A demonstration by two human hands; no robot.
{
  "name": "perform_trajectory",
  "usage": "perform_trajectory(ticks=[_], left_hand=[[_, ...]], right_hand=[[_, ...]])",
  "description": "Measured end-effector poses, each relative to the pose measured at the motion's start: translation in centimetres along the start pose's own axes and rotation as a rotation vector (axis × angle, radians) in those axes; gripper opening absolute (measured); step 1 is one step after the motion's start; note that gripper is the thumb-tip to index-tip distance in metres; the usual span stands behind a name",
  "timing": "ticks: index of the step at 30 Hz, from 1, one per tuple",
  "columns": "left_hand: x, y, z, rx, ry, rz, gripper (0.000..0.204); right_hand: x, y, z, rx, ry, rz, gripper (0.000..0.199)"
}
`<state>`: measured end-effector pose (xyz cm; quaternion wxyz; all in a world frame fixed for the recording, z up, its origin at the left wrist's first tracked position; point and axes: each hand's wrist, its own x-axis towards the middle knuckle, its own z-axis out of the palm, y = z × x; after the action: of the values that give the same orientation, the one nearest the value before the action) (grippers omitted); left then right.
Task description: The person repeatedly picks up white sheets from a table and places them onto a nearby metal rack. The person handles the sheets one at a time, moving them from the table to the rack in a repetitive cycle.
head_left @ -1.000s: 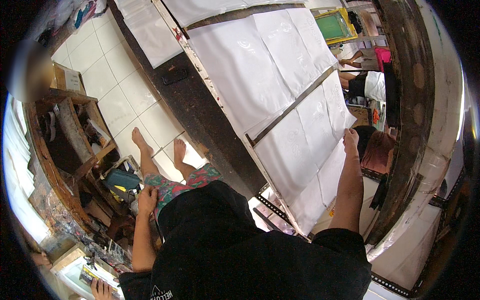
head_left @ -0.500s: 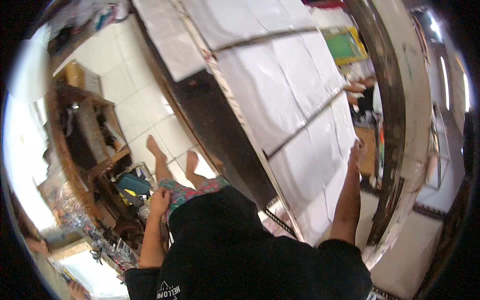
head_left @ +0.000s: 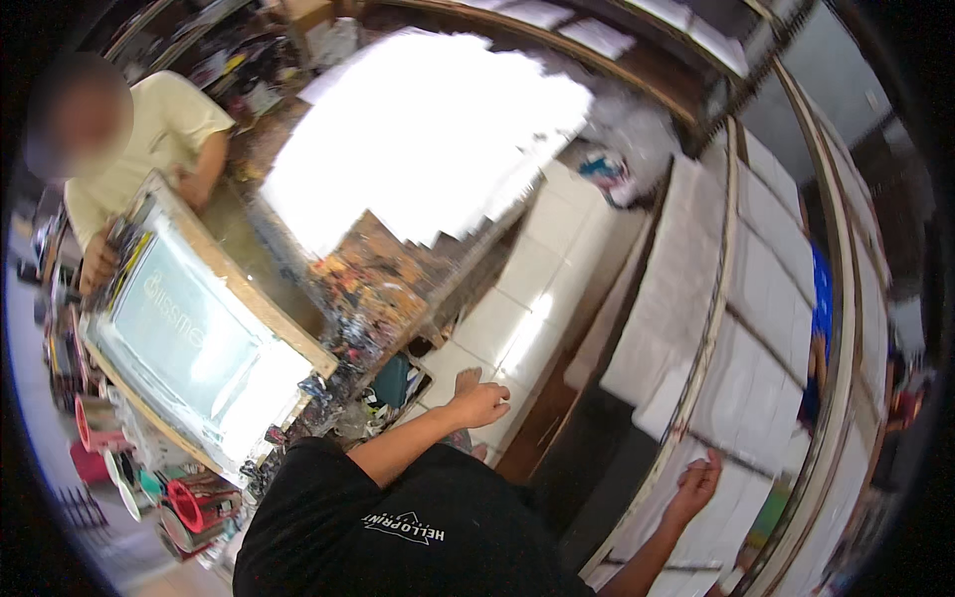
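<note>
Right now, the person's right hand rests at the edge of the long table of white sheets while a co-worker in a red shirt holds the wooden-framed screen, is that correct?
Not quite: the co-worker's shirt is pale yellow, not red, as the head view shows. The rest stands: the right hand is at the edge of the long table of white sheets, and the co-worker holds the wooden-framed screen.

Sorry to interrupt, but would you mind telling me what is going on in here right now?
A person in a black shirt stands beside a long table covered with white sheets. The right hand rests at the sheets' near edge; the left hand hangs free above the tiled floor, holding nothing. Across the room, another person holds a large wooden-framed printing screen by a paint-spattered bench.
</note>
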<state>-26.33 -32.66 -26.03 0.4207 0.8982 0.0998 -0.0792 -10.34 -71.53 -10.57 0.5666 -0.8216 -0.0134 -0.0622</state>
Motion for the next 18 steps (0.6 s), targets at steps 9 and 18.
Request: perform_trajectory(ticks=[9,18], left_hand=[[4.8,0.9,-12.3,-0.164,0.273,-0.031,0.028],[6.2,1.1,-20.6,-0.221,0.437,-0.048,0.030]], right_hand=[[3.5,-6.1,21.3,0.163,-0.562,0.006,0.028],[2.4,-6.9,28.9,0.161,-0.833,0.156,0.029]])
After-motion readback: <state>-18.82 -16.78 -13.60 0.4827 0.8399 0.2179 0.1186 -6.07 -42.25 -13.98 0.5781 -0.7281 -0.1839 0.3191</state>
